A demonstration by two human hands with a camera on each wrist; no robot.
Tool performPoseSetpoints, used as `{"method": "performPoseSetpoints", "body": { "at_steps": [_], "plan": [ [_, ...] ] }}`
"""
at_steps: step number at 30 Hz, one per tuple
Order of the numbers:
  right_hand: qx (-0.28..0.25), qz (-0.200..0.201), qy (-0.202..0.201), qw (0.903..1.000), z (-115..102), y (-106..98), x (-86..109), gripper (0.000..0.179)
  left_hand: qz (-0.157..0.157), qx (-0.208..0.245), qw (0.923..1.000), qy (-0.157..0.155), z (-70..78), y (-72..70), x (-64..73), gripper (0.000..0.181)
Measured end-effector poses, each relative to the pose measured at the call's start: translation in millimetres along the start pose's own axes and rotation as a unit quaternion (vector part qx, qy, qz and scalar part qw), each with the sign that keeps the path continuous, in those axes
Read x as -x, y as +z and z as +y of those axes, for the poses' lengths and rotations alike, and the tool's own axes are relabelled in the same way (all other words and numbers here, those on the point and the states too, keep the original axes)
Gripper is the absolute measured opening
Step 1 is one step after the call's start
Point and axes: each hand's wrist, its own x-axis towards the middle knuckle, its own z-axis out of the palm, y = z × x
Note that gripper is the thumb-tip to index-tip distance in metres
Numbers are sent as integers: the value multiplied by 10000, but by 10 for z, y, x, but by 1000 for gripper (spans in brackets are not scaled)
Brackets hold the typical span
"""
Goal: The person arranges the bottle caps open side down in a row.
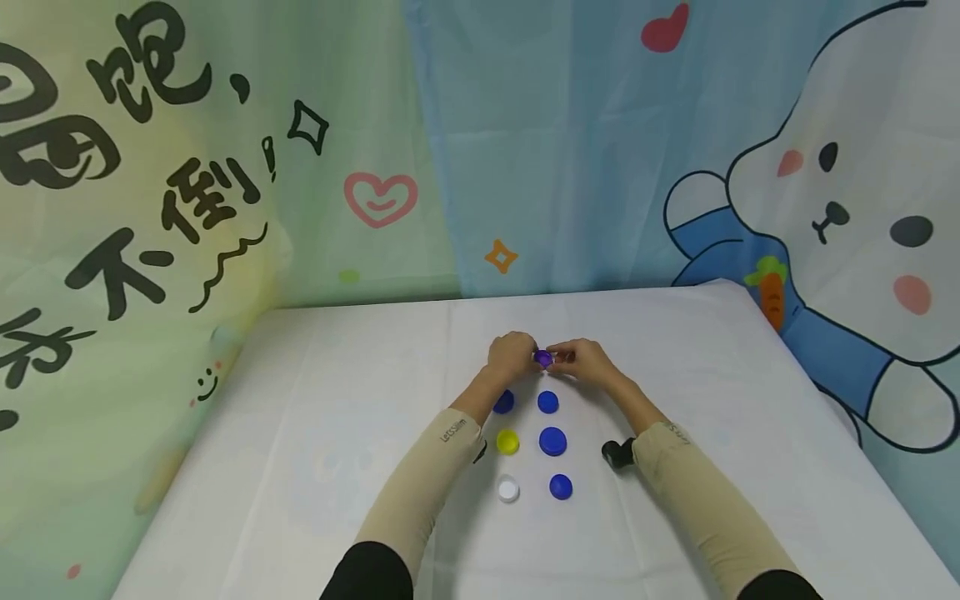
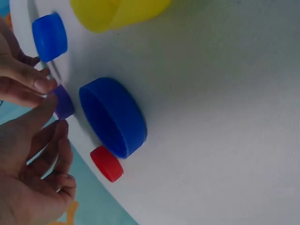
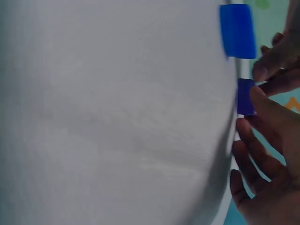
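A small purple bottle cap [image 1: 543,359] sits between both hands, at the far end of a group of caps. My left hand [image 1: 513,356] pinches its left side with thumb and finger. From the right, my right hand [image 1: 587,363] pinches it too, and the fingertips of both hands nearly meet at its rim. The left wrist view shows the purple cap [image 2: 63,102] turned on its side, with a large blue cap [image 2: 113,117] and a red cap [image 2: 107,163] close by. In the head view the left hand hides the red cap.
Nearer me on the white-covered table [image 1: 337,433] lie two loose columns: a blue cap [image 1: 504,402], a yellow cap [image 1: 507,442] and a white cap [image 1: 508,488] on the left, three blue caps [image 1: 552,442] on the right. A printed curtain [image 1: 570,167] hangs behind the table.
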Motion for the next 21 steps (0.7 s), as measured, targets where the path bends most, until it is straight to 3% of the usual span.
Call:
{"method": "performPoseSetpoints", "body": {
  "at_steps": [5,10,14,17,21],
  "plan": [
    [67,80,-40,9999,8,22,-8,32,101,163,9998,99,-9,24,-15,27],
    [126,384,-353,9986,-93,-85,95,31,593,621,9927,842,-127,-67,102,30],
    [133,815,-913,9924,-310,-250,247,34,1241,1277,9728,1482,-191,-277,324,31],
    [205,1132,-1314,9846,-525,-372,398,34,1762,1608,9520,1918,-187,-469,552,29],
    [270,1482,-1883,9705,-815,-507,648,33,2444,1699,9208,2519,-132,-682,868,28]
  ]
}}
